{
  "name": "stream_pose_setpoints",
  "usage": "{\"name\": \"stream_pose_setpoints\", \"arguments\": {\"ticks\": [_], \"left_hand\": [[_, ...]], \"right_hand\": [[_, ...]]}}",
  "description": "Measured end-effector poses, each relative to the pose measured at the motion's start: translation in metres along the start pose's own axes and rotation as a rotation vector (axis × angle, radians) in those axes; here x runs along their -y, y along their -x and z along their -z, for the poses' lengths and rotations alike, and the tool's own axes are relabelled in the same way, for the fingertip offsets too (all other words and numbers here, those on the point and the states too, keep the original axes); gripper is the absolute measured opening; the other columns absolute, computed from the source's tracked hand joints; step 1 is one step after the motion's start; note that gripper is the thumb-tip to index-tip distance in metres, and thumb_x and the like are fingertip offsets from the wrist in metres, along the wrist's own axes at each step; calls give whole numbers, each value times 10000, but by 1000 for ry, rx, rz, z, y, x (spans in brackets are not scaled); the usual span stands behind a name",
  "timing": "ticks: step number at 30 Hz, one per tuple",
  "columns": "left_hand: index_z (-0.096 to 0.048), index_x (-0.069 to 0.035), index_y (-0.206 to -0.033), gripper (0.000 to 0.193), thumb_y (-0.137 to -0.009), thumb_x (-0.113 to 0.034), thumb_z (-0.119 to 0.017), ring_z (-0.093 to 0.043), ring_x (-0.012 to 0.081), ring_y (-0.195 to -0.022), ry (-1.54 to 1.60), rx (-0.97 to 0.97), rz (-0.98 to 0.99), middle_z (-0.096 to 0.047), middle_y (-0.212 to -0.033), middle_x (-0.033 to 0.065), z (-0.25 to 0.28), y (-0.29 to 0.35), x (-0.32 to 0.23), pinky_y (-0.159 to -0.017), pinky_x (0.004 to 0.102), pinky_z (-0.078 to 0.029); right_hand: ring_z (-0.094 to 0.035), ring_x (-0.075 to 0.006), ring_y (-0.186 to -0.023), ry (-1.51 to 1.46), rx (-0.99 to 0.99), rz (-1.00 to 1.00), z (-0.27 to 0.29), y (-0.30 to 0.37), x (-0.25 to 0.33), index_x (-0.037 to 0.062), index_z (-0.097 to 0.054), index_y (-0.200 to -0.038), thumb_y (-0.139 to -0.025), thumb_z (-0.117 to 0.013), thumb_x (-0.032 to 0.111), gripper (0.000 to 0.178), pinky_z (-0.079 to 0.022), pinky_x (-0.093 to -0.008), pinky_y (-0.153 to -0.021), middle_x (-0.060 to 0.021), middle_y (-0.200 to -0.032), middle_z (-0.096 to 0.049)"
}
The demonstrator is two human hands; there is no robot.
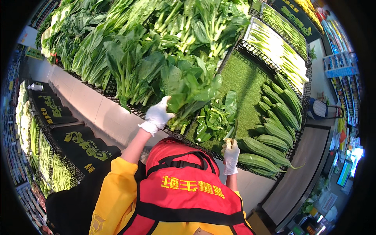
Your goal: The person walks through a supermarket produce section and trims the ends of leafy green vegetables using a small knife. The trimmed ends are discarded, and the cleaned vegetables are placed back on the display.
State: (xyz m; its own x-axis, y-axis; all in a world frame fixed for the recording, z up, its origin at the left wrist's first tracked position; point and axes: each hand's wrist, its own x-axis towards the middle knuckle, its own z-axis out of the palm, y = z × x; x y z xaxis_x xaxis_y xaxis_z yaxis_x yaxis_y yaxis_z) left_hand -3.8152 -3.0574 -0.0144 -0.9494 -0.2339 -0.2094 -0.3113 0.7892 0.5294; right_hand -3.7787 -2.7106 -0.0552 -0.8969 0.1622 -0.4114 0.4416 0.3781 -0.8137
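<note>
Arranging greens at the display's near edge

Our right hand (231, 156) is curled; we can't tell if it grips the slim dark piece (235, 128) just ahead. Our left hand (156, 115) is half open, thumb and finger against a leafy bunch (192, 94); firmness unclear. Looks mid-placement: next move likely needs gathered stems, clear of the small bunch (213, 122). Beyond: green turf (244, 74), pale stalks (276, 49).
</note>
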Motion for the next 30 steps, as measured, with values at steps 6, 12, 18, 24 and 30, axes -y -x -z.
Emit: {"name": "stream_pose_setpoints", "arguments": {"ticks": [6, 12, 18, 24, 30], "left_hand": [[-545, -78, -1079, 493, -679, -213, -799, -574, 184, -596, 360, -401, 18, -584, -811, 79, -63, 12, 11, -571, 318, -486], [-539, -50, -1124, 514, -736, -293, -774, -610, 246, -764, 338, -366, -66, -568, -989, 114, -45, 23, 19, -667, 339, -504], [-574, -10, -1017, 385, -808, -313, -686, -592, 411, -857, 37, -564, 141, -614, -953, 211, -21, -12, 105, -754, 470, -481], [-593, 0, -973, 455, -693, -324, -748, -611, 422, -882, 58, -213, 411, -641, -929, 236, -22, -42, 117, -800, 478, -485], [-633, -3, -989, 227, -863, -186, -681, -552, 63, -569, 1115, 346, 511, -669, -811, 52, 66, -47, 111, -465, 182, -398]], "right_hand": [[-522, -83, -517, 46, 69, 124, -26, 2, 15, 29, -616, -950, -946, -561, 148, 132, -421, -241, -462, -20, -637, -576], [-505, -75, -520, 27, 188, 170, -43, 2, 26, 7, -606, -966, -952, -548, 131, 138, -406, -209, -480, -17, -667, -572], [-517, -73, -540, -9, 174, 89, -40, 5, 24, 8, -605, -991, -953, -539, 128, 142, -418, -214, -488, -27, -689, -588], [-511, -72, -539, 23, 157, 53, -41, 8, 19, 10, -603, -996, -953, -536, 139, 151, -419, -214, -488, -28, -693, -588], [-508, -72, -543, -4, 126, -3, -36, 15, 16, 23, -613, -982, -946, -541, 138, 141, -415, -222, -487, -14, -688, -583]]}}
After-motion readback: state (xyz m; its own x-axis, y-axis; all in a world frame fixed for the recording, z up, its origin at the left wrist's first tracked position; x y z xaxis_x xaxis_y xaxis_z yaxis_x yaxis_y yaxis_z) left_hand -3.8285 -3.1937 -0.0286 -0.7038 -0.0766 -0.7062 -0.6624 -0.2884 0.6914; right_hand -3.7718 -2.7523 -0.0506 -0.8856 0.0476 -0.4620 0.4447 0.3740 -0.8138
